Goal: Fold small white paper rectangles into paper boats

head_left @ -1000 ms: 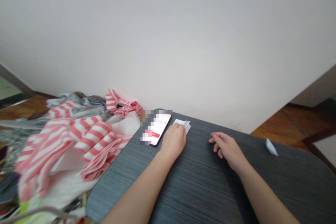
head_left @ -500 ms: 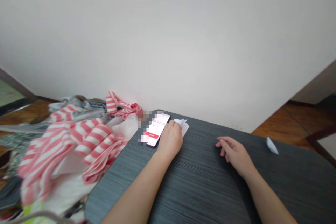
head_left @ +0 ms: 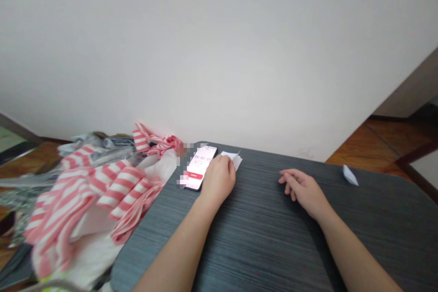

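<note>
My left hand rests at the far left part of the dark table, its fingers curled down on several small white sheets of paper. The sheets fan out past its far side, and the fingertips are mostly hidden behind the knuckles. Just left of that hand lies a phone, screen up, with a timer and a red button showing. My right hand hovers or rests over the table's middle with relaxed, slightly bent fingers and nothing between them. Farther right sits a small folded white paper piece.
The dark wood-grain table has rounded corners and stands against a pale wall. Left of it, a heap of clothes with red-and-white striped fabric covers the floor. Brown flooring shows at the right.
The camera view has shifted slightly. The top sheet by my left hand, raised before, now lies flatter. My right hand keeps its relaxed pose.
</note>
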A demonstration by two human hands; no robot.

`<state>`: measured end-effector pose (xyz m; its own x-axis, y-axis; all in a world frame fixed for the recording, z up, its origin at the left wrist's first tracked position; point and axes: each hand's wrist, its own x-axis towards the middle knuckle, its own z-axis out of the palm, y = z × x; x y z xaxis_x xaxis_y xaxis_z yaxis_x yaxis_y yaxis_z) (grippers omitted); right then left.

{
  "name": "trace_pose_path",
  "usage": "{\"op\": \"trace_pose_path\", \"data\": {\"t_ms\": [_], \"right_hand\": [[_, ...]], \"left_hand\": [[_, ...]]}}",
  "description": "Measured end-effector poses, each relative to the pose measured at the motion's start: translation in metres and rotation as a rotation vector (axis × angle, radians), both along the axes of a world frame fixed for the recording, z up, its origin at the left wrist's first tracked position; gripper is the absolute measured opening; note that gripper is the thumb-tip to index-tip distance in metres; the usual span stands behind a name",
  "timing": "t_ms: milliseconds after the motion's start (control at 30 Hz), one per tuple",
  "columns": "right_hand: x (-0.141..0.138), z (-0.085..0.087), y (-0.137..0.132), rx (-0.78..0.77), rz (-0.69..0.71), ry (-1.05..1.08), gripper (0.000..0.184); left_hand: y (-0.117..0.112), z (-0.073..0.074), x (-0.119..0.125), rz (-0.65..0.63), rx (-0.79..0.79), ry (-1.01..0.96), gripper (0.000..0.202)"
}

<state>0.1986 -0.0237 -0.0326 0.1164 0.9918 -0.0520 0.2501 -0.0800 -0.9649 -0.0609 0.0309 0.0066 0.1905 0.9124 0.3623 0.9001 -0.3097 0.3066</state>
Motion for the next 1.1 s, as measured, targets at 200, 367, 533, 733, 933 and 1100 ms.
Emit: {"op": "trace_pose_path", "data": {"t_ms": [200,367,533,733,933,1100], "right_hand": [[0.001,-0.002,0.000,0.008,0.012,0.004,0.038],[0.003,-0.002,0.000,0.006,0.016,0.021,0.039],[0.001,0.002,-0.001,-0.005,0.003,0.014,0.040],[-0.001,0.003,-0.001,0.004,-0.001,0.008,0.038],[-0.003,0.006,-0.004,0.010,0.029,-0.020,0.038],[-0.007,0.012,-0.009,0.050,0.069,-0.028,0.029]], "left_hand": [[0.004,-0.004,-0.002,0.014,-0.064,-0.190,0.021],[0.002,0.000,-0.001,0.045,-0.061,-0.398,0.021],[0.001,0.001,0.000,0.008,-0.104,-0.648,0.021],[0.004,-0.010,0.007,-0.020,-0.271,-0.914,0.020],[-0.008,-0.024,0.033,-0.131,-0.581,-1.166,0.019],[-0.019,-0.026,0.050,-0.289,-0.751,-1.197,0.017]]}}
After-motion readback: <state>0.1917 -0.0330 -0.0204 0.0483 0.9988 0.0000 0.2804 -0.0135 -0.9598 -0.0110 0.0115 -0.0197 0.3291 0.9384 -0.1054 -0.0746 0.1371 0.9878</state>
